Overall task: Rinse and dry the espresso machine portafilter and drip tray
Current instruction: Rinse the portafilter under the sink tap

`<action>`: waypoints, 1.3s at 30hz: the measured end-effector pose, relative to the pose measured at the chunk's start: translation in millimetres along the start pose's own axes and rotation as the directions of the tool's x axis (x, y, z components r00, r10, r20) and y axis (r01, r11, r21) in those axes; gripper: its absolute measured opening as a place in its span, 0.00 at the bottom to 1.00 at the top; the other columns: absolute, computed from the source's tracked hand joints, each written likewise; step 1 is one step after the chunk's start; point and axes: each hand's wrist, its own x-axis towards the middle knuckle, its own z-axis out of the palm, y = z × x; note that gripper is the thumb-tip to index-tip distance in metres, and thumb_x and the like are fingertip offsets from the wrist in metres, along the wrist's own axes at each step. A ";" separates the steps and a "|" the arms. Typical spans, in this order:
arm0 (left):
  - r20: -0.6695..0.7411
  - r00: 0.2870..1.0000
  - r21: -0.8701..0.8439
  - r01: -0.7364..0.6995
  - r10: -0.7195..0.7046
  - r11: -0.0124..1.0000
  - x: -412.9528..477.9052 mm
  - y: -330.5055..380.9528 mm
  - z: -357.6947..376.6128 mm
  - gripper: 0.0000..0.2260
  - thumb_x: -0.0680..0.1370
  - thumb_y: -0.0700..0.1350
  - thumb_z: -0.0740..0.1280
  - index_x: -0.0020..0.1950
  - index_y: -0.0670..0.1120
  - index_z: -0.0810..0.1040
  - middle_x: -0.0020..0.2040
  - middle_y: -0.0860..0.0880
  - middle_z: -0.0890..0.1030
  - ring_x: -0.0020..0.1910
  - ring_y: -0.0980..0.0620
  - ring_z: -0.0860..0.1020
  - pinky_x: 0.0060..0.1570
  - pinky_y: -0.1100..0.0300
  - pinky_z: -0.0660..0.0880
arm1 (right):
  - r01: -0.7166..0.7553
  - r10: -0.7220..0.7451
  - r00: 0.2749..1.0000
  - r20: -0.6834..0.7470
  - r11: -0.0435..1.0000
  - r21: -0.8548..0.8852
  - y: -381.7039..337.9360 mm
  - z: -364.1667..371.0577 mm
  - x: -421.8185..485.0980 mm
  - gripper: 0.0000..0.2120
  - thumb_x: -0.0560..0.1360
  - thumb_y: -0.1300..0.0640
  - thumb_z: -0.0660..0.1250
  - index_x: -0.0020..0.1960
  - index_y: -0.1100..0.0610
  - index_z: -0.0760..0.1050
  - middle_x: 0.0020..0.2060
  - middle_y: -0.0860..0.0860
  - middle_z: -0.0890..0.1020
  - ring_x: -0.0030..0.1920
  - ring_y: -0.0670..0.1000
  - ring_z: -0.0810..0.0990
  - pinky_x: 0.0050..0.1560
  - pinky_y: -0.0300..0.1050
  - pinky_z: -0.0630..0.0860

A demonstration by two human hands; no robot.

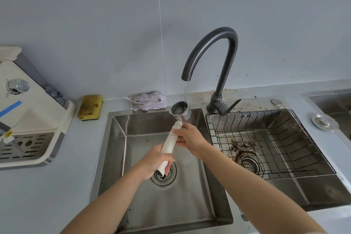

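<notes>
Portafilter (169, 143) held over left sink basin (152, 205), frame centre, basket (180, 111) up under faucet (227, 62) stream at 12 o'clock. Left hand (157, 159) curled round handle's lower end; right hand (190, 138) gripping handle near basket. Drip tray (26, 146) seated in espresso machine (34, 112) on desk (47, 195), 9 o'clock. Sponge (90, 107), cloth (150, 100) behind basin, 11 o'clock. Wire rack (275, 138) in right basin, 3 o'clock.

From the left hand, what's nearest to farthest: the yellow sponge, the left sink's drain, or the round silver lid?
1. Drain, just below the left hand.
2. Yellow sponge, back left on the counter.
3. Round silver lid, far right on the counter.
</notes>
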 end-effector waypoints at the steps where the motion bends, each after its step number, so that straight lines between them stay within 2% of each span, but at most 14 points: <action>1: 0.003 1.000 -0.015 -0.004 0.004 1.000 0.6 -0.3 1.0 0.08 0.62 0.37 0.66 0.37 0.41 0.68 0.22 0.50 0.71 0.17 0.52 0.68 0.20 0.66 0.67 | 0.002 -0.002 1.000 -0.009 1.000 -0.014 -0.7 0.2 -0.4 0.11 0.76 0.63 0.63 0.57 0.60 0.68 0.43 0.53 0.78 0.40 0.49 0.79 0.37 0.38 0.78; 10: 0.038 0.999 -0.022 -0.021 0.022 1.000 3.7 -3.2 6.3 0.07 0.62 0.37 0.65 0.35 0.42 0.67 0.23 0.49 0.71 0.18 0.51 0.69 0.21 0.65 0.67 | 0.005 -0.007 0.999 -0.034 0.998 -0.063 -1.5 -4.8 -2.6 0.13 0.76 0.64 0.64 0.59 0.61 0.68 0.42 0.53 0.79 0.39 0.49 0.80 0.37 0.38 0.78; 14: 0.014 0.999 0.032 -0.033 0.033 0.999 9.0 -3.7 7.5 0.08 0.70 0.31 0.64 0.36 0.41 0.68 0.23 0.49 0.72 0.19 0.51 0.69 0.23 0.64 0.68 | 0.025 -0.027 0.999 -0.037 0.999 -0.048 -3.5 -6.4 -1.1 0.09 0.76 0.65 0.63 0.56 0.60 0.69 0.40 0.53 0.78 0.39 0.49 0.79 0.38 0.38 0.78; 17: 0.011 0.999 0.076 -0.047 0.046 0.996 13.7 -2.8 8.1 0.07 0.72 0.31 0.64 0.38 0.41 0.69 0.24 0.49 0.72 0.20 0.51 0.70 0.25 0.62 0.70 | 0.037 -0.039 0.998 -0.049 0.998 -0.041 -3.3 -8.0 1.1 0.12 0.77 0.66 0.62 0.60 0.61 0.69 0.43 0.54 0.78 0.42 0.51 0.79 0.43 0.42 0.79; 20: 0.017 0.998 0.100 -0.062 0.061 0.993 17.5 -1.4 9.4 0.07 0.72 0.32 0.64 0.40 0.43 0.70 0.25 0.49 0.72 0.21 0.51 0.70 0.27 0.61 0.70 | 0.048 -0.049 0.997 -0.066 0.999 -0.023 -3.9 -9.7 2.4 0.13 0.77 0.65 0.62 0.61 0.61 0.69 0.43 0.54 0.78 0.42 0.51 0.79 0.43 0.42 0.78; 24: 0.016 0.997 0.127 -0.078 0.076 0.989 22.1 2.0 11.8 0.08 0.72 0.33 0.64 0.47 0.44 0.72 0.26 0.48 0.72 0.22 0.52 0.71 0.27 0.61 0.70 | 0.070 -0.071 0.995 -0.077 0.997 -0.014 -4.6 -12.8 2.7 0.09 0.77 0.65 0.61 0.57 0.59 0.71 0.43 0.53 0.78 0.43 0.52 0.78 0.43 0.43 0.78; 26: -0.005 0.997 0.171 -0.076 0.078 0.982 24.8 2.4 11.9 0.12 0.72 0.33 0.64 0.54 0.42 0.73 0.26 0.48 0.73 0.22 0.52 0.71 0.27 0.61 0.71 | 0.082 -0.081 0.994 -0.072 0.997 0.011 -4.8 -13.9 2.5 0.07 0.77 0.66 0.60 0.52 0.56 0.73 0.43 0.53 0.77 0.44 0.52 0.78 0.44 0.43 0.78; 28: -0.035 0.996 0.222 -0.077 0.087 0.972 27.9 1.9 11.6 0.16 0.72 0.34 0.64 0.59 0.43 0.72 0.27 0.48 0.73 0.22 0.53 0.72 0.27 0.62 0.71 | 0.089 -0.087 0.994 -0.066 0.996 0.031 -5.7 -14.0 1.9 0.08 0.78 0.66 0.60 0.52 0.56 0.73 0.44 0.54 0.77 0.45 0.52 0.78 0.44 0.42 0.78; 34: -0.169 0.974 0.350 -0.084 0.151 0.933 30.1 2.3 6.7 0.14 0.71 0.35 0.63 0.56 0.44 0.72 0.35 0.47 0.74 0.24 0.51 0.72 0.27 0.60 0.71 | 0.085 -0.082 0.996 -0.042 0.993 0.076 -4.6 -6.6 4.9 0.08 0.79 0.66 0.58 0.51 0.55 0.71 0.43 0.53 0.76 0.43 0.51 0.78 0.46 0.43 0.78; 36: -0.200 0.968 0.377 -0.069 0.153 0.924 27.2 3.1 3.9 0.15 0.72 0.34 0.63 0.57 0.45 0.71 0.38 0.47 0.74 0.24 0.52 0.72 0.25 0.64 0.71 | 0.075 -0.072 0.997 -0.027 0.993 0.095 -2.9 -2.0 7.0 0.07 0.79 0.65 0.58 0.54 0.57 0.70 0.44 0.54 0.76 0.44 0.51 0.78 0.48 0.45 0.78; 39: -0.233 0.958 0.425 -0.052 0.165 0.904 22.2 4.3 -0.9 0.16 0.72 0.35 0.63 0.59 0.45 0.71 0.43 0.46 0.76 0.25 0.53 0.73 0.21 0.70 0.69 | 0.063 -0.062 0.998 -0.018 0.991 0.120 -1.5 5.9 9.9 0.15 0.79 0.66 0.57 0.66 0.60 0.65 0.48 0.56 0.75 0.45 0.52 0.77 0.50 0.47 0.77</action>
